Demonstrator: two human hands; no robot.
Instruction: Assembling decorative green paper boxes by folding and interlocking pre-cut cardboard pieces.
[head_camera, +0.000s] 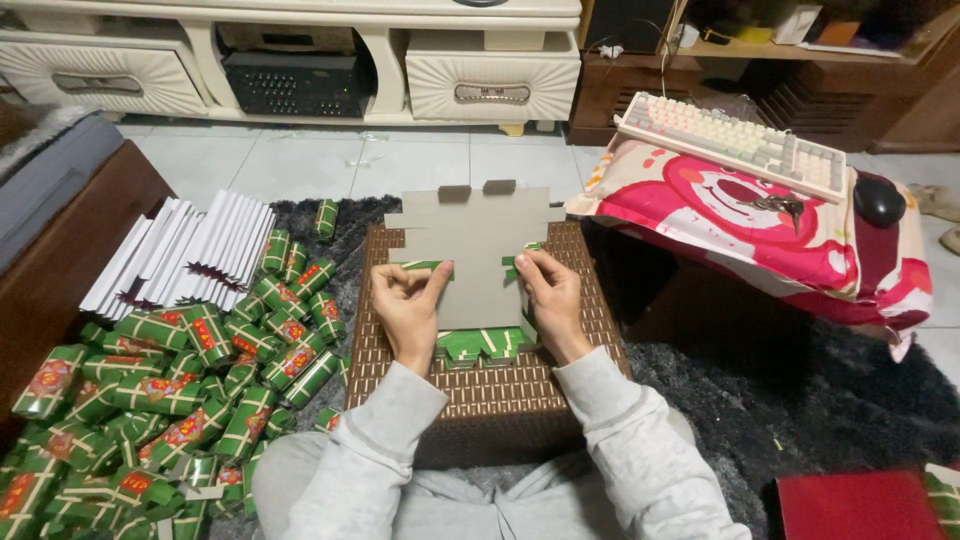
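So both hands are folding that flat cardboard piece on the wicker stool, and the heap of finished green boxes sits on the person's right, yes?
Nearly. The head view shows both hands, left hand and right hand, gripping the flat cardboard piece over the wicker stool, but the heap of green boxes lies on the person's left, not the right.

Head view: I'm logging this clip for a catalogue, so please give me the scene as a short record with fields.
setting: person seated on a dark rug at a brown woven stool
left hand: pinching the left edge of a flat grey-backed cardboard blank
right hand: pinching the blank's right edge
blank: lies on the stool, green printed side showing at its folds
left of stool: heap of folded green boxes; stack of flat white blanks
right: keyboard on a pink cushion
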